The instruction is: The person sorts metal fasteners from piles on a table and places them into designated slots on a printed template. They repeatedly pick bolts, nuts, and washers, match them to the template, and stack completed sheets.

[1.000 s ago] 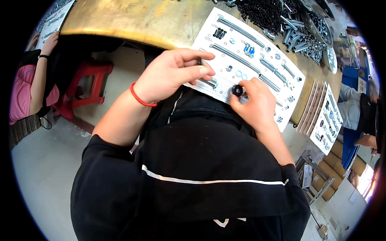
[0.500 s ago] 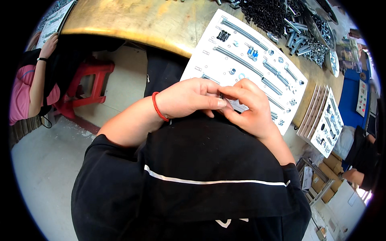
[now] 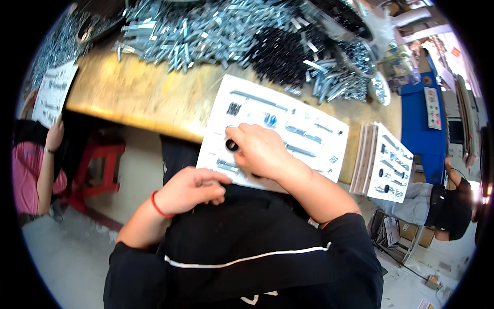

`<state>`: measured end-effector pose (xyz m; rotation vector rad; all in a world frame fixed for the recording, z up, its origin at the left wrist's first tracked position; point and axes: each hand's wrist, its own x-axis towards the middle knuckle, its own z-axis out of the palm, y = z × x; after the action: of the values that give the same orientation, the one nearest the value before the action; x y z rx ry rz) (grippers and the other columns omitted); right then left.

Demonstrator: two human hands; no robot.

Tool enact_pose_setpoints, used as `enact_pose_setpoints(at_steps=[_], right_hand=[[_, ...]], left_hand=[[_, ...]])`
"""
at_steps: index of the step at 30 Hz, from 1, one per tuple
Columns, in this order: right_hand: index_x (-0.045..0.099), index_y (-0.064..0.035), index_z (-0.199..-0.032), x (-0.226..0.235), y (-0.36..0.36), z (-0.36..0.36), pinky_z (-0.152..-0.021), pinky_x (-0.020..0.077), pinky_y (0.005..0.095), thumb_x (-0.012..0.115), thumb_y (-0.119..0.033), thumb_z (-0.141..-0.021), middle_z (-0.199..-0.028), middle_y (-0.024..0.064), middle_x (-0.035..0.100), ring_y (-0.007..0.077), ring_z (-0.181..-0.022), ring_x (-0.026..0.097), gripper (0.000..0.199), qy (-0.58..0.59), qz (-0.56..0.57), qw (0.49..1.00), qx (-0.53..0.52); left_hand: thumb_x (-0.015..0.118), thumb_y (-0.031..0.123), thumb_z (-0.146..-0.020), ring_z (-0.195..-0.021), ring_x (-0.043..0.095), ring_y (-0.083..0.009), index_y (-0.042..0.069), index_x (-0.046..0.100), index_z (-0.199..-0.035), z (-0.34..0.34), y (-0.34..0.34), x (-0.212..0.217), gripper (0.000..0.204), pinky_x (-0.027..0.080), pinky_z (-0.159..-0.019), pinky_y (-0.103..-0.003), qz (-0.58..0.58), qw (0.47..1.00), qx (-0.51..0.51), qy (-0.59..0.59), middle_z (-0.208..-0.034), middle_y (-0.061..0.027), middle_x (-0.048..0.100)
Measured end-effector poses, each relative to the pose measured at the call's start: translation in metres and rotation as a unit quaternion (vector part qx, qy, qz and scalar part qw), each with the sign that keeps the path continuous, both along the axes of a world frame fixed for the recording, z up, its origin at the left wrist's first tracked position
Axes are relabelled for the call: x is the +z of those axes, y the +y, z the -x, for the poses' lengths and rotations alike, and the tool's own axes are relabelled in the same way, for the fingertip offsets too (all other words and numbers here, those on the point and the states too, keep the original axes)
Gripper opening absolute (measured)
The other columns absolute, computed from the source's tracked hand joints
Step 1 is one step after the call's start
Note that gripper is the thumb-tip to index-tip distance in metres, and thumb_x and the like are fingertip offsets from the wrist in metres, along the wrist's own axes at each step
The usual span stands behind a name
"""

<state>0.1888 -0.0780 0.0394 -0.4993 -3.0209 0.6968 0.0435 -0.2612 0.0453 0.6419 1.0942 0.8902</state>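
A white display board (image 3: 329, 154) carries rows of metal sleeves, bolts, nuts and blue-coated pieces, and rests on the wooden table's near edge, partly over my lap. Above the board's left half is my right hand (image 3: 262, 149), its fingers bent around a black ring (image 3: 232, 144) between index finger and thumb. Part of the board is hidden under this hand and forearm. My left hand (image 3: 190, 190), with a red cord at the wrist, hovers by the board's near left corner. Its fingers are loosely bent and apart, with nothing visible in them.
Heaps of metal sleeves (image 3: 190, 36) and black screws (image 3: 280, 56) cover the table's far side. Several filled boards (image 3: 386, 165) stand stacked at the right. A person (image 3: 31, 170) at the left holds another board (image 3: 54, 92) near a red stool (image 3: 103, 165); another person (image 3: 450, 208) is at the far right.
My hands, which were together over the board's near edge, have parted. The right one has moved out over the board with the black ring; the left stays near the edge. The view has shifted.
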Motion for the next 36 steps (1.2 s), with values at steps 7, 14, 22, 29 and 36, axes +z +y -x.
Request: enact_pose_setpoints(at_steps=[7,14,22,29,36], right_hand=[[0.066,-0.0031,-0.086,0.086,0.171,-0.025,-0.077,0.0491,0.0348,0.072,-0.008,-0.075,-0.089,0.0099,0.065,0.0272,-0.087,0.063,0.013,0.242,-0.177,0.945,-0.130],[0.073,-0.0119,-0.102,0.110,0.352,-0.012,-0.085,0.0525,0.0395,0.067,-0.016,-0.080,-0.108,0.0103,0.070,0.0306,-0.101,0.066,0.023,0.043,-0.228,0.930,-0.284],[0.072,-0.0050,-0.102,0.102,0.379,0.015,-0.086,0.0524,0.0372,0.077,-0.026,-0.070,-0.102,0.0150,0.071,0.0306,-0.095,0.067,0.038,-0.052,-0.146,0.953,-0.259],[0.073,-0.0023,-0.098,0.088,0.381,0.023,-0.089,0.0522,0.0427,0.057,-0.012,-0.081,-0.106,0.0229,0.068,0.0356,-0.102,0.066,0.026,-0.061,-0.226,0.919,-0.319],[0.074,-0.0049,-0.088,0.087,0.375,0.027,-0.081,0.0523,0.0484,0.052,-0.025,-0.086,-0.093,0.0238,0.069,0.0385,-0.090,0.068,0.030,0.191,-0.199,0.852,-0.445]], left_hand=[[0.060,0.010,-0.095,-0.078,0.061,-0.0093,-0.002,0.058,-0.123,0.005,0.005,0.000,0.032,0.049,-0.070,-0.022,0.003,0.999,0.036,-0.014,-0.086,-0.0035,0.064],[0.060,0.010,-0.094,-0.079,0.057,-0.0092,-0.002,0.057,-0.124,-0.003,0.019,-0.003,0.031,0.048,-0.075,-0.024,0.004,0.996,0.085,-0.009,-0.088,-0.0031,0.063],[0.060,0.009,-0.094,-0.079,0.057,-0.0087,-0.001,0.058,-0.123,-0.008,0.015,0.000,0.031,0.048,-0.074,-0.023,0.020,0.992,0.126,0.000,-0.088,-0.0025,0.063],[0.059,0.009,-0.094,-0.076,0.057,-0.0085,0.000,0.058,-0.123,-0.013,0.023,0.002,0.030,0.046,-0.068,-0.021,0.033,0.993,0.115,0.026,-0.087,-0.0026,0.063],[0.059,0.013,-0.094,-0.072,0.059,-0.0085,0.000,0.059,-0.121,-0.013,0.029,0.008,0.030,0.043,-0.062,-0.019,-0.005,0.989,0.101,0.104,-0.084,-0.0033,0.064]])
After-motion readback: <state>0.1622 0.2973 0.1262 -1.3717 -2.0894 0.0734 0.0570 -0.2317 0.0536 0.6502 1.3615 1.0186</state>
